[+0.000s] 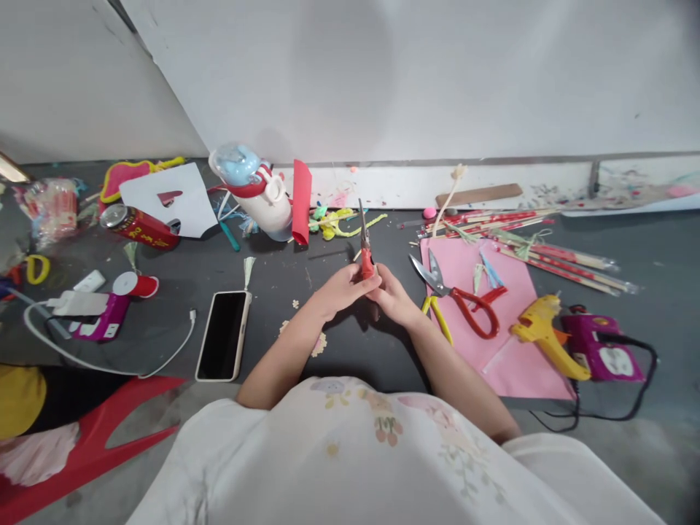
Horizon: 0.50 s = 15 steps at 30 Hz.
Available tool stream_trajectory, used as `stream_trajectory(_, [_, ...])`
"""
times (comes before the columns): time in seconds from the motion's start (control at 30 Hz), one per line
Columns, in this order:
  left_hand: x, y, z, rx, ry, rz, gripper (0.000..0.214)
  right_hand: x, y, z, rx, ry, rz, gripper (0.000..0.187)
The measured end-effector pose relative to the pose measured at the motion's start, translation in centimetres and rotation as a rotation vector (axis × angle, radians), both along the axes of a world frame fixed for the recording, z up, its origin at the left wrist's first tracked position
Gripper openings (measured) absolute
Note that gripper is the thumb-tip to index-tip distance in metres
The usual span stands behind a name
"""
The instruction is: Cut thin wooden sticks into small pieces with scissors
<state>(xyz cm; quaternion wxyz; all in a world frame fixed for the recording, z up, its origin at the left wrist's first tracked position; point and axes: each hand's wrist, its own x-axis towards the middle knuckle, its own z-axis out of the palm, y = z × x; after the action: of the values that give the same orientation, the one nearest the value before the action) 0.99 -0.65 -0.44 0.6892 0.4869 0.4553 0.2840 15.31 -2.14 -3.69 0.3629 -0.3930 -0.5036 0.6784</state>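
Over the dark table, my left hand (345, 289) and my right hand (396, 299) meet, both closed around red-handled long-nose pliers (364, 237). The metal jaws point away from me, and the fingers hide much of the handles. My left thumb lies across the red grip; my right fingers press against its other side. A thin pale stick end shows beside the jaws, but I cannot tell whether it is held. To the right of my right hand lie red-handled scissors (473, 312) on a pink sheet (459, 361), near a yellow-handled tool (439, 318).
A yellow glue gun (551, 335) and a purple box (620, 343) with a black cable lie right, below wrapped sticks (569, 273). Left are a phone (222, 337), a water bottle (262, 197), a drink can (141, 227) and a red thread spool (143, 285). A white wall rises behind.
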Motion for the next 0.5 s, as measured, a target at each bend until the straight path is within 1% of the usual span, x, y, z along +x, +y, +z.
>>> stream_trajectory(0.07, [0.2,0.2,-0.3,-0.16,-0.143,0.021,0.047,0.0,0.0,0.1,0.021,0.008,-0.005,0.037])
stream_trajectory(0.1, [0.3,0.2,-0.4,-0.207,-0.193,0.041,0.047,0.0,0.0,0.1,0.028,0.01,-0.002,0.038])
stream_trajectory(0.2, [0.4,0.3,-0.8,-0.237,-0.266,0.086,0.044,0.0,0.0,0.0,0.042,0.03,0.014,0.043])
stream_trajectory(0.3, [0.4,0.3,-0.8,-0.224,-0.254,0.118,0.045,0.0,0.0,0.0,0.045,0.059,0.017,0.045])
stream_trajectory(0.37, [0.4,0.3,-0.6,-0.192,-0.209,0.098,0.046,0.0,0.0,0.1,0.037,0.068,0.022,0.044])
stream_trajectory(0.4, [0.2,0.3,-0.5,-0.147,-0.159,0.066,0.045,0.0,0.0,0.1,0.029,0.069,0.028,0.043])
stream_trajectory(0.47, [-0.4,0.3,-0.1,0.018,0.022,0.03,0.046,-0.1,0.1,0.0,0.007,0.055,0.029,0.04])
stream_trajectory(0.5, [-0.8,0.3,0.2,0.137,0.16,0.063,0.046,-0.1,0.1,0.0,-0.004,0.038,0.027,0.038])
